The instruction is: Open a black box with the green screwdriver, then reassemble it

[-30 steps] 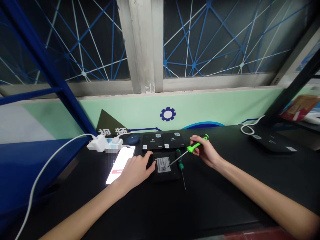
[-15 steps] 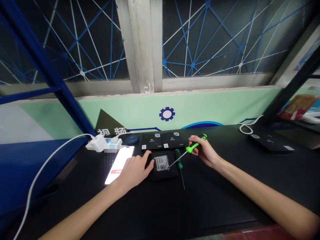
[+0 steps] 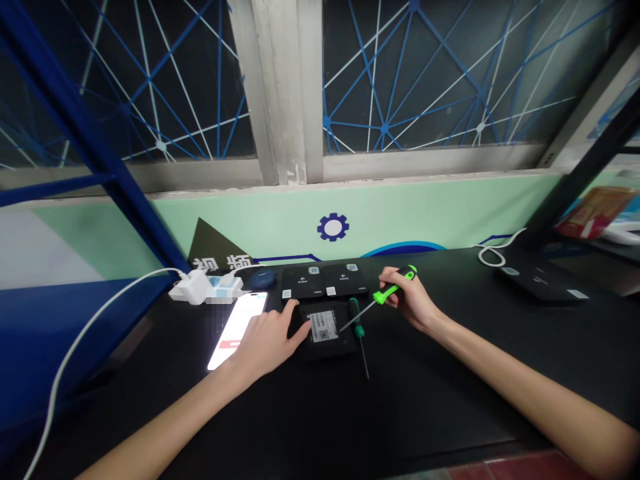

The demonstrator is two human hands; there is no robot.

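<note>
So here's my bench setup right now, head-cam view looking down at a black tabletop (image 3: 450, 400). My left hand (image 3: 267, 345) is flat-ish and open, fingers spread, with the fingertips on the left edge of a small black device (image 3: 330, 350) that's lying in the middle of the table, label side up. That device has a white-and-grey sticker label (image 3: 323, 327) on it. My right hand (image 3: 410, 300) is pinching a green-handled screwdriver (image 3: 393, 291), and its thin shaft angles down to the left, with the tip right at the sticker's lower right corner, though I can't tell if it's actually touching. A 2nd screwdriver (image 3: 357, 320) with a green-and-black handle lies just to the right of the device, touching it or very close. Under the left hand's heel is a lit-up smartphone (image 3: 235, 333), just beside the device. Behind the device sit 2 flat black pads (image 3: 303, 282), side by side, each with a small label. Further left are a white charger (image 3: 193, 288) with a white cable (image 3: 100, 333) and a small dark blue oval thing (image 3: 263, 280), and off to the right is another black pad (image 3: 543, 283).
</note>
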